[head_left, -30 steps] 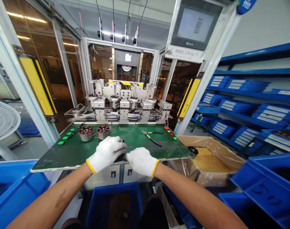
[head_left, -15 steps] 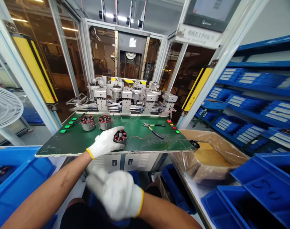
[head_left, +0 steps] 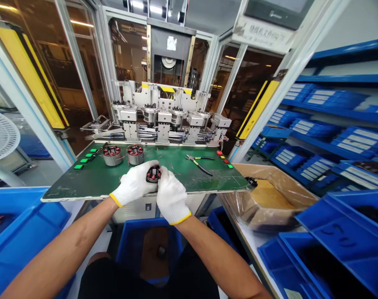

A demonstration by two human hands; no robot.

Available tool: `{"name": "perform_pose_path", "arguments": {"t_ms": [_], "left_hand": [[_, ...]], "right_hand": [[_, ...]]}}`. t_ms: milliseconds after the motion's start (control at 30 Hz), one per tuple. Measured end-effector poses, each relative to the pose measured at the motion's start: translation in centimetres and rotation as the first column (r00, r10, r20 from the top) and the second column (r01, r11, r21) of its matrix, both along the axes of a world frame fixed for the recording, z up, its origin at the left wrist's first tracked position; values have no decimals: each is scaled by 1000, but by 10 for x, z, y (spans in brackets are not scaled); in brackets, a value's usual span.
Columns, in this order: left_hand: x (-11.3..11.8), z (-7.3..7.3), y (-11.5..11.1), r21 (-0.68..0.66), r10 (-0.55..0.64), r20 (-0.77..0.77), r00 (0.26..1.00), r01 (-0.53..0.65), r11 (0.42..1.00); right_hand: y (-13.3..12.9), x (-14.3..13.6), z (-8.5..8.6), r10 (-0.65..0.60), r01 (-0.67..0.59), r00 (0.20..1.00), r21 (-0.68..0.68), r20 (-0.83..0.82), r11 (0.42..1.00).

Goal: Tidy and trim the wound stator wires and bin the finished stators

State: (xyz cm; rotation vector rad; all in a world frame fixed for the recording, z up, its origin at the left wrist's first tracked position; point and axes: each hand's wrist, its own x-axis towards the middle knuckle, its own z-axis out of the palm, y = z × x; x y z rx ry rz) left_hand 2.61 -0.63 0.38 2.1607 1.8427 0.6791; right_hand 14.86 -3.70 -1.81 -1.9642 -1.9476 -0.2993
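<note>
In white gloves, both hands meet at a wound stator (head_left: pixel 153 174) near the front edge of the green table (head_left: pixel 83 182). My left hand (head_left: pixel 133 182) is wrapped round its left side. My right hand (head_left: pixel 172 194) has its fingers closed against the stator's right side. Two more stators with red windings, one on the left (head_left: pixel 112 156) and one beside it (head_left: pixel 135 155), stand behind my left hand. Pliers (head_left: pixel 200 162) with green and black handles lie open to the right. Thin wire bits are scattered between.
Behind the table stands a winding machine (head_left: pixel 162 120). Green buttons (head_left: pixel 84 160) line the left edge, and red, yellow and green ones the right. Blue bins (head_left: pixel 14 232) flank both sides; a plastic-lined carton (head_left: pixel 269 178) sits right.
My right hand has moved up and forward from above my lap to the stator. My left hand still holds the stator. The view has shifted slightly, and a blue bin below shows more.
</note>
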Motion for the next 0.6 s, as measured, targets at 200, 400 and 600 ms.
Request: {"name": "perform_pose_path", "arguments": {"t_ms": [200,400,600], "left_hand": [[-3,-1,0,3,-6,4,1000,6,1000],[-6,-2,3,3,-66,21,998,66,998],[-10,4,2,-32,-132,56,990,134,990]], "right_hand": [[2,9,5,-45,45,997,12,62,999],[17,31,9,254,-393,814,-172,-523,904],[25,49,16,245,-570,635,-230,-733,788]]}}
